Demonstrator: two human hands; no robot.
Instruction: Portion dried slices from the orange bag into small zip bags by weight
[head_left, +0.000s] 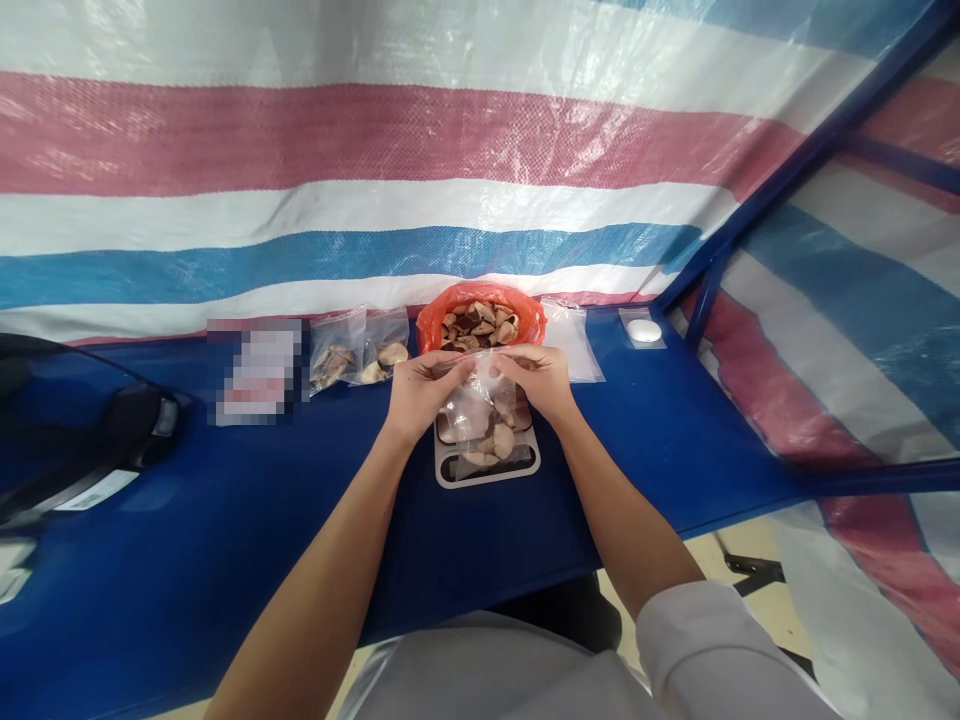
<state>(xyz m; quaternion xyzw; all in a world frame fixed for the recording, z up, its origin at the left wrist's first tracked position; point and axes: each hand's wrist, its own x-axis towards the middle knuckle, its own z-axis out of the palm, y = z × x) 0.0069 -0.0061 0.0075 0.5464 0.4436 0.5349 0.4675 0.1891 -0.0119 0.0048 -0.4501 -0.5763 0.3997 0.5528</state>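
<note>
A clear plastic zip bag (480,410) with several pale brown pieces, perhaps dried mushroom slices, in its lower part hangs between my hands. My left hand (427,390) pinches its top edge at the left, and my right hand (538,380) pinches the same edge close by at the right. Below the bag lies a small white kitchen scale (487,480), its platform mostly hidden and its dark display strip partly covered. Just beyond my hands is an open red plastic bag (536,310) full of similar brown and dark pieces (480,318).
Two filled clear bags (334,365) (386,362) lie left of the red bag on the blue table (300,520). Flat clear bags (577,345) and a small packet with a white disc (643,332) lie right. A black device (135,430) stands far left. Striped sheeting (375,140) hangs behind.
</note>
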